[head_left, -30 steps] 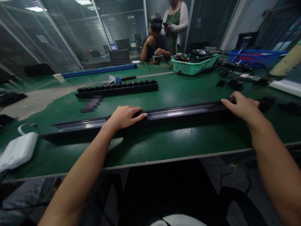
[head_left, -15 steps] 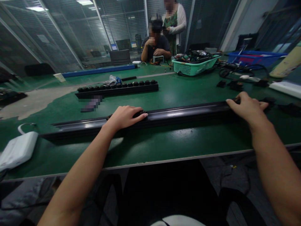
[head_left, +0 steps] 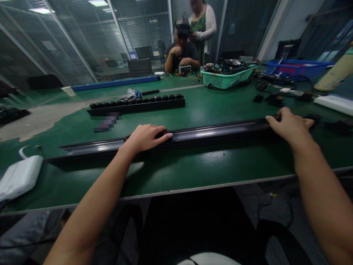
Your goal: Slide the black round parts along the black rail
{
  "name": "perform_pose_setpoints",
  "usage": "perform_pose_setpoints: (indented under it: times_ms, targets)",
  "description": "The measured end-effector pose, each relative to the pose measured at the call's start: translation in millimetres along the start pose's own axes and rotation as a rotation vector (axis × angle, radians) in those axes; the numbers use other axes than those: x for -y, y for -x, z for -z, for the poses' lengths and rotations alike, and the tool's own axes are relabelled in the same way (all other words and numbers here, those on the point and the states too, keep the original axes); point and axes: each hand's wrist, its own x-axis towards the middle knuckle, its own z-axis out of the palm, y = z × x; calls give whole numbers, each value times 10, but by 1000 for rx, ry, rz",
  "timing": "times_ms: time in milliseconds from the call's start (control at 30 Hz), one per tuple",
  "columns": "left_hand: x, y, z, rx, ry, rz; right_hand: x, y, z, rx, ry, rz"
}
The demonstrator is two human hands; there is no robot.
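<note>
A long black metal rail (head_left: 215, 131) with a shiny channel lies across the table in front of me. My left hand (head_left: 145, 138) is closed over its middle. Between its thumb and fingers shows a small black part (head_left: 164, 133) seated in the channel; most of it is hidden under the palm. At the rail's right end my right hand (head_left: 292, 125) is closed, thumb along the near side and fingers over the far side. A dark bit shows by its thumb, too small to name. Both forearms reach over the table's front edge.
Behind lies a second black rail (head_left: 138, 106) with a row of black round pieces. A white box (head_left: 20, 176) sits at left. Farther back are a green basket (head_left: 226, 78) of cables and a blue tray (head_left: 298, 70). Two people are across the green table (head_left: 176, 184).
The camera view shifts very slightly. Both hands stay in the same places on the rail, with their grips unchanged.
</note>
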Motion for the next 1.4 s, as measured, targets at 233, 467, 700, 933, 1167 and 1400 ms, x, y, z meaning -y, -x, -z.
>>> perform_pose_setpoints:
  times_ms: [233,467,700,933,1167,1400]
  targets:
    - [-7,0,11,3,10,9,-1,-61,40,84,14,-21]
    - [-6,1,10,4,26,18,-163,-128,88,157,-2,-45]
    - [10,-2,-5,-9,20,2,-416,-300,6,147,-15,-101]
    - [4,0,-2,-6,21,8,-573,-431,-22,121,-41,-150]
    - [0,16,13,-1,21,6,-651,-451,-49,90,-50,-149]
    - [11,13,-3,-13,25,-4,-572,-379,-11,46,-61,-160]
